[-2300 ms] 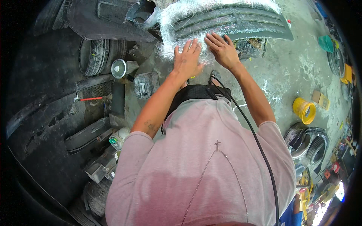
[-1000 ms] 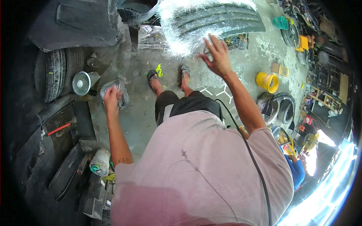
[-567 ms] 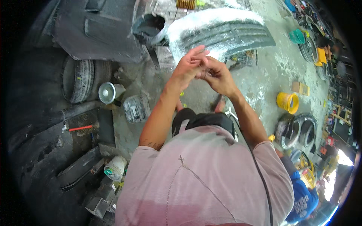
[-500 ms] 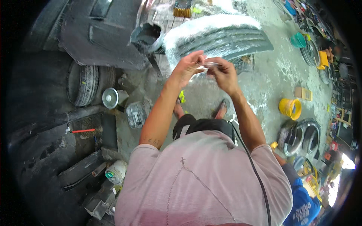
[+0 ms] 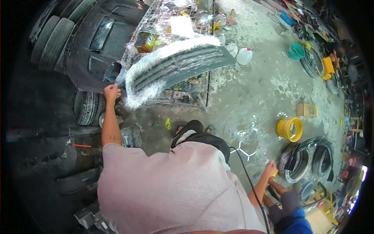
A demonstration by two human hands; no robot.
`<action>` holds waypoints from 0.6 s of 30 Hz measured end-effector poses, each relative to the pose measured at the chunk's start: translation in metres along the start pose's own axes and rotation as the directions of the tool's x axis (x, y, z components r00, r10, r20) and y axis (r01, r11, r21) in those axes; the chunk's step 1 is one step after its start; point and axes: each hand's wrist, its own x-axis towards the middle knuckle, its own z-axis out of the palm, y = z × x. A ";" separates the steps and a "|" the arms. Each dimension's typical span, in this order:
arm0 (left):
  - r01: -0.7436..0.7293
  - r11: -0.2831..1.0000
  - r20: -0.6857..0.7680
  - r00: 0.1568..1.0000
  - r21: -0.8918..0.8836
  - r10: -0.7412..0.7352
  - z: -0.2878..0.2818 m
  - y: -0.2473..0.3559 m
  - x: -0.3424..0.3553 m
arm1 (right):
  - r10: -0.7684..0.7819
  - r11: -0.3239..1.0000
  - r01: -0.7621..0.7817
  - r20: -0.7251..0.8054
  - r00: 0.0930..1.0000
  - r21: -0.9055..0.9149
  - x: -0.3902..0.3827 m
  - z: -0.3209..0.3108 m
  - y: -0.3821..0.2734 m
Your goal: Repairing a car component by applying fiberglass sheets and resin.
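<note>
My left hand (image 5: 112, 92) is raised at the left, fingers curled closed, beside a dark round container (image 5: 113, 72) with pale crumpled material at its edge. Whether it grips that material is hard to make out. Close to it lies a curved, ridged grey panel (image 5: 187, 68), bordered by shaggy white fibre (image 5: 146, 95), on a wire-mesh table (image 5: 183, 97). My right hand (image 5: 269, 168) is stretched out low on the right, its fingers drawn together; anything inside them is too small to name. A co-worker's legs are just beyond it.
A black vented car hood (image 5: 87, 68) and stacked tyres (image 5: 58, 39) stand at the left. On the floor at the right are a yellow bucket (image 5: 289, 129), a cardboard box (image 5: 307, 110), a green bucket (image 5: 296, 51) and tyres (image 5: 298, 160). A black cable (image 5: 249, 177) runs down my right side.
My hands, together over a small clear item before, have parted: the left went left toward the dark container, the right swung back and right. My body turned, and the panel now appears farther left.
</note>
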 end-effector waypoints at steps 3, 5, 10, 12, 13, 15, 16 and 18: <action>-0.075 0.988 0.054 0.996 0.135 0.068 0.041 0.036 0.009 | 0.164 0.983 -0.160 0.037 0.986 -0.093 -0.001 0.012 0.023; -0.206 0.954 0.059 0.978 0.217 0.198 0.080 0.069 0.017 | 0.221 0.973 -0.226 0.115 0.969 0.040 0.006 0.046 0.006; -0.457 0.749 0.143 0.883 0.479 0.447 0.184 0.172 0.047 | 0.042 0.999 -0.031 0.483 0.874 -0.032 0.057 0.091 -0.076; -0.365 0.838 0.181 0.931 0.405 0.317 0.232 0.204 0.061 | -0.064 0.998 0.042 0.503 0.862 0.054 0.085 0.099 -0.097; -0.379 0.818 0.183 0.925 0.434 0.332 0.258 0.213 0.070 | -0.057 0.996 0.084 0.501 0.863 -0.031 0.103 0.096 -0.102; -0.434 0.766 0.175 0.899 0.474 0.401 0.307 0.228 0.100 | -0.044 0.986 0.119 0.517 0.855 -0.113 0.144 0.075 -0.103; -0.396 0.774 0.162 0.916 0.493 0.366 0.332 0.231 0.119 | -0.020 0.973 0.135 0.513 0.858 -0.187 0.162 0.063 -0.100; -0.310 0.783 0.131 0.949 0.539 0.285 0.382 0.231 0.160 | 0.099 0.913 0.130 0.518 0.849 -0.387 0.197 0.032 -0.094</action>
